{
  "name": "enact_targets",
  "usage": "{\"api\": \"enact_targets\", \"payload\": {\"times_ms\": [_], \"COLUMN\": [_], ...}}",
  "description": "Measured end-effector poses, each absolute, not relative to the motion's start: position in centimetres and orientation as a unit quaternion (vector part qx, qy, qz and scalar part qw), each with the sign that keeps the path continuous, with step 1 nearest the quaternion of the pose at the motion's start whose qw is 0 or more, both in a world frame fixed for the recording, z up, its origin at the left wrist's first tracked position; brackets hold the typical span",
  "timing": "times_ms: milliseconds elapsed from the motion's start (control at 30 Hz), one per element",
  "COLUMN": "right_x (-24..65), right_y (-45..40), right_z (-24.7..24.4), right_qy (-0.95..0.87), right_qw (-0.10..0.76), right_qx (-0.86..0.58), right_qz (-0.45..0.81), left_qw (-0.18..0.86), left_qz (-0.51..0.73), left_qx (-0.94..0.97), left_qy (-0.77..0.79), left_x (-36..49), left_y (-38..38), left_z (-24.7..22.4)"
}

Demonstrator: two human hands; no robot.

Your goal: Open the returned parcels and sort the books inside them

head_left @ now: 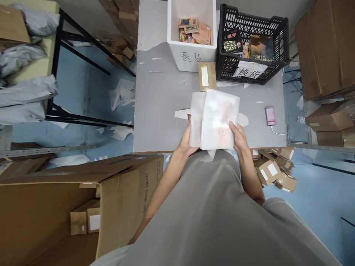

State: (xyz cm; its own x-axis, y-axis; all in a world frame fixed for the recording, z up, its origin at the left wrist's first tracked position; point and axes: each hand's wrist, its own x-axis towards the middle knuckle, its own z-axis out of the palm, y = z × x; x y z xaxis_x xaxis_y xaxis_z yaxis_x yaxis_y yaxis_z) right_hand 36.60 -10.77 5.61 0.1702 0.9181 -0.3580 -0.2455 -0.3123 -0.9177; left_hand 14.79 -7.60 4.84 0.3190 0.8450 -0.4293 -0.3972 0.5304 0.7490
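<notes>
A translucent white wrapped package (220,120) is held up over the front edge of the grey table (161,92). Faint reddish and bluish patches show through its wrapping. My left hand (185,140) grips its left side, the fingers mostly hidden behind the wrapping. On the right edge my right hand (239,136) is closed, with the thumb on the front face. Just beyond the package lies a small brown cardboard box (207,75) with a white label.
At the table's back stand a white bin (191,55) and a black crate (253,66), both holding books. A pink-screened phone (270,115) with a cable lies right. A large open carton (130,199) stands front left; shelving with grey parcels is far left.
</notes>
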Motion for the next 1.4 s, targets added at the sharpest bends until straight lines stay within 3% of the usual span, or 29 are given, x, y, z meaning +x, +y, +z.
{"api": "enact_targets", "payload": {"times_ms": [167,433,767,933,1233,1400], "right_x": [37.0,36.8,33.2,33.8,36.5,36.8], "right_y": [-10.5,-9.4,-9.7,-9.8,-10.7,-10.7], "right_z": [5.4,3.8,5.4,4.8,4.9,5.2], "right_qy": [-0.37,-0.468,-0.43,-0.385,-0.236,-0.193], "right_qw": [0.499,0.468,0.49,0.505,0.542,0.538], "right_qx": [-0.586,-0.646,-0.607,-0.603,-0.571,-0.533], "right_qz": [0.52,0.381,0.454,0.482,0.57,0.624], "left_qw": [0.79,0.709,0.629,0.637,0.536,0.579], "left_qz": [0.388,0.423,0.382,0.432,0.529,0.478], "left_qx": [0.259,0.327,0.454,0.361,0.289,0.304], "left_qy": [0.399,0.46,0.503,0.526,0.591,0.586], "left_x": [14.6,15.9,16.9,15.6,7.3,9.0], "left_y": [-7.7,-9.0,-10.2,-9.2,-6.0,-6.4], "left_z": [4.9,4.5,2.9,1.8,-1.5,0.4]}}
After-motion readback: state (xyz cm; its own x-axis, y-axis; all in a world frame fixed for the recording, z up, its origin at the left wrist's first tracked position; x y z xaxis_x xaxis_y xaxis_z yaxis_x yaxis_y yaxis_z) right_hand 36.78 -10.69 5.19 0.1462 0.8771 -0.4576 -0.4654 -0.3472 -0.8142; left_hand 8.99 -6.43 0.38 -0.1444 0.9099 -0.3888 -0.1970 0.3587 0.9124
